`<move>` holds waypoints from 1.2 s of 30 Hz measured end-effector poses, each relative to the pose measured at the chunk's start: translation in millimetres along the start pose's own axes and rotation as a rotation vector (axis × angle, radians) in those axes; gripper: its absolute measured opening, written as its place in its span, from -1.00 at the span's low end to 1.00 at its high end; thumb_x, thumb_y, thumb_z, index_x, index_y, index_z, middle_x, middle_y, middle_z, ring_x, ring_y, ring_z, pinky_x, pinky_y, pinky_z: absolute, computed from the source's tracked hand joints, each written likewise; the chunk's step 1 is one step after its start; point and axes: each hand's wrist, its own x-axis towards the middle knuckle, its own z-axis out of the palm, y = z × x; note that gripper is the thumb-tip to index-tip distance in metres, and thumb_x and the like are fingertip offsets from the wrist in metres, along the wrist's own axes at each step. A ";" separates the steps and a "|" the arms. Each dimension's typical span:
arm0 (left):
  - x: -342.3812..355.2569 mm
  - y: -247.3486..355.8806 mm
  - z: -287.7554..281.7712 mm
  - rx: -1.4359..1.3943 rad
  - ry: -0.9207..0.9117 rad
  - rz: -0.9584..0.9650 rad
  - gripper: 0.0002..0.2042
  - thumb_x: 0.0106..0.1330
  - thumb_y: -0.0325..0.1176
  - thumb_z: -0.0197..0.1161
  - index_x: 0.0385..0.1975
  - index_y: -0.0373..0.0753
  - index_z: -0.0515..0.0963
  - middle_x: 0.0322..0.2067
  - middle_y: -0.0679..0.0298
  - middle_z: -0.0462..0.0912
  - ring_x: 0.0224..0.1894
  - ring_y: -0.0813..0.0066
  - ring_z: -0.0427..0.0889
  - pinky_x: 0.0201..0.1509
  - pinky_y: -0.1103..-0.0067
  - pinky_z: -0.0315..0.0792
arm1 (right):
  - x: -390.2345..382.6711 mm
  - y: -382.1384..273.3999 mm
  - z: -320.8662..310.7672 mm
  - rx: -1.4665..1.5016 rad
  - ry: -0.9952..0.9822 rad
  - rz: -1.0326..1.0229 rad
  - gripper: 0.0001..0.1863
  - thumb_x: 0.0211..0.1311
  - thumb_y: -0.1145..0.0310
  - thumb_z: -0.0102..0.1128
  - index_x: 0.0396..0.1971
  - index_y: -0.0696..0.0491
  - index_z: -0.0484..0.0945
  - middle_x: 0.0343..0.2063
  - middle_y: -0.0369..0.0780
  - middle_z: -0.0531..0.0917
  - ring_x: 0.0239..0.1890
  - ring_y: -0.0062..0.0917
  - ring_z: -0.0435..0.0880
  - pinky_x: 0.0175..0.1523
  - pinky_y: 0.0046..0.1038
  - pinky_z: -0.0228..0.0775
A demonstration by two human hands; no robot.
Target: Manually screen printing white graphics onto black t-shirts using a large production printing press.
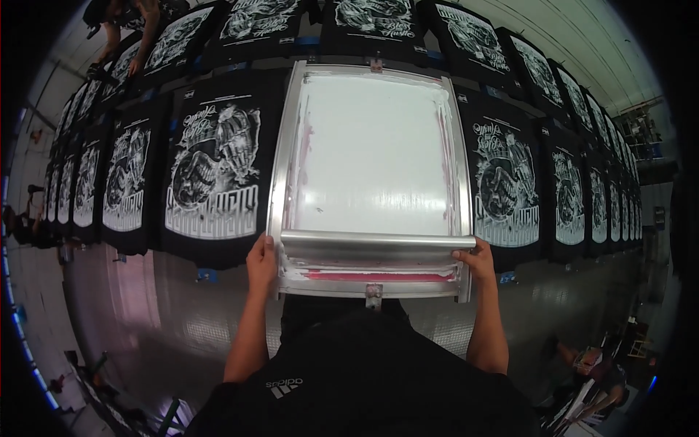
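Observation:
Before me lies a metal-framed printing screen [466, 167] with white ink across its mesh. A long silver squeegee [378, 244] spans the near part of the screen from side to side. My left hand [261, 256] is closed at the frame's left rail, beside the squeegee's left end; its fingertips are partly hidden. At the other end, my right hand [478, 260] grips the squeegee, its thumb on the near face. A reddish strip [378, 276] with white smears runs along the frame's near edge.
Black printed shirts [211, 167] lie in long rows on both sides and beyond the screen. Metal brackets [373, 294] sit at the frame's ends. Another person's arms [131, 44] reach over shirts at far left. A further person [601, 382] is at lower right.

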 end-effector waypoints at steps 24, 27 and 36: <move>21.5 -24.9 27.9 0.010 0.037 0.002 -0.46 0.51 0.04 0.12 0.17 -0.36 0.52 -0.10 0.12 0.72 -0.05 0.47 0.64 0.09 0.55 0.45 | 43.8 32.9 -18.7 -0.070 -0.055 -0.017 -0.61 0.01 0.51 0.54 -0.11 0.20 0.68 -0.21 -0.21 0.75 -0.14 -0.55 0.69 0.06 -0.49 0.50; 24.3 -38.4 32.2 0.081 0.054 0.029 -0.45 0.48 0.09 0.12 0.18 -0.28 0.53 -0.11 0.09 0.73 -0.06 0.40 0.67 0.09 0.51 0.46 | 47.9 38.7 -21.2 -0.055 -0.087 -0.005 -0.60 0.01 0.51 0.54 -0.10 0.20 0.67 -0.21 -0.21 0.75 -0.15 -0.55 0.68 0.04 -0.49 0.50; 0.5 31.5 7.3 0.281 0.056 0.426 -0.57 0.30 -0.17 0.34 0.12 -0.22 0.59 0.03 0.04 0.63 0.13 0.18 0.57 0.21 0.38 0.39 | 22.4 -21.7 -2.3 -0.852 -0.231 -0.088 -0.65 -0.22 0.43 0.51 -0.33 0.13 0.65 -0.37 -0.16 0.69 -0.23 -0.34 0.69 -0.09 -0.39 0.48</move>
